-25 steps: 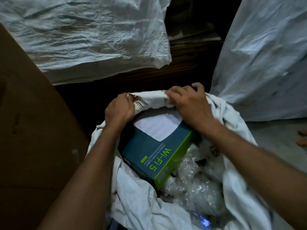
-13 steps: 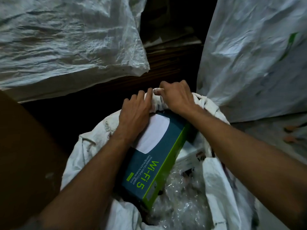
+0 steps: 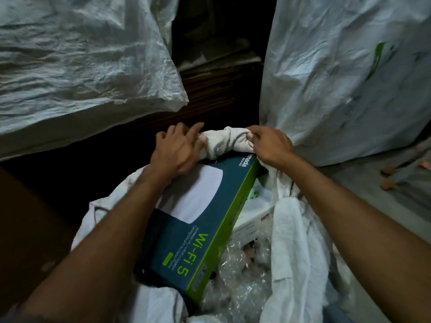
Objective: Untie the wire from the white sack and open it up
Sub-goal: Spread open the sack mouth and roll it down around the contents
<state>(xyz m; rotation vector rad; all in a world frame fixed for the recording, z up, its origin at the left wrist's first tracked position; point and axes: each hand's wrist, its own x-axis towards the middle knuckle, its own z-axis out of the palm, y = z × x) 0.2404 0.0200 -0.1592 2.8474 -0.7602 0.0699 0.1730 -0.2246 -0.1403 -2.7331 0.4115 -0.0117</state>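
Dim room, sack rim [image 3: 224, 142] seemingly between fingers [image 3: 253, 134]

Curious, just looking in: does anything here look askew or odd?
The Wi-Fi 5 box lies tilted, its far end tucked under the bunched rim of the white sack, which the right hand grips and the left hand touches.
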